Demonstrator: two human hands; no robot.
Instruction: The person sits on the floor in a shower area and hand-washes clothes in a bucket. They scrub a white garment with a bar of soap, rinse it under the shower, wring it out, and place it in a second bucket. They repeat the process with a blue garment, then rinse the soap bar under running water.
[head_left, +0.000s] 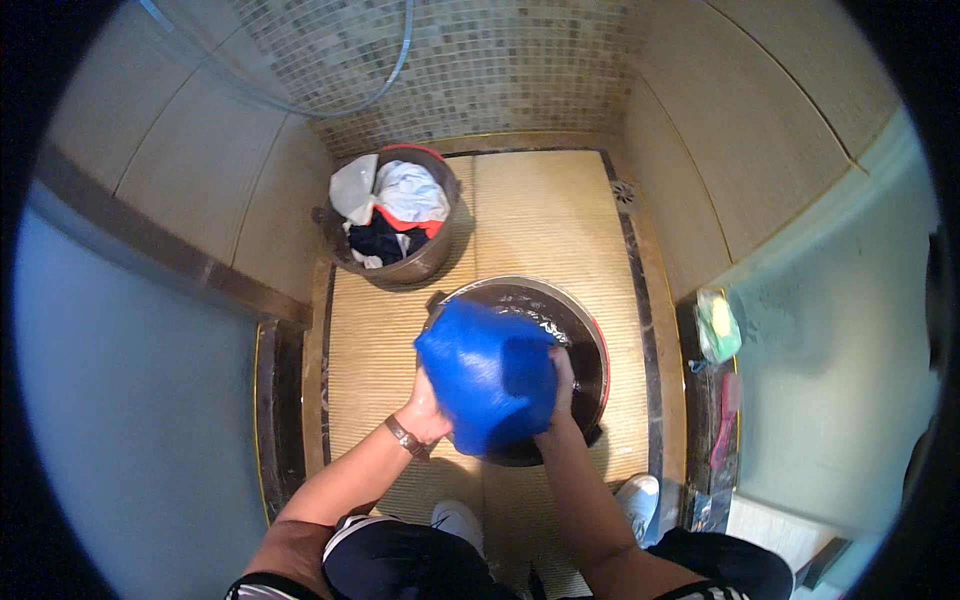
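Both hands hold up a bright blue cloth (487, 375), its surface smooth and rounded, slightly blurred at the edges. My left hand (426, 411) grips its lower left side, with a brown watch or bracelet on the wrist. Along the right edge, my right hand (561, 386) has its fingers against the cloth. Directly beneath is a round dark tub (596, 397) with a pale and red rim. Shiny water (553, 328) shows in it past the cloth, which hides most of the inside.
Farther left stands a brown bucket (420, 266) of white, red and dark clothes (409, 191). Ribbed matting (540, 202) covers the floor. A drain (622, 193) lies at right. A green packet with a yellow item (718, 326) and a pink brush (724, 424) rest on the right ledge. A hose (401, 64) hangs ahead.
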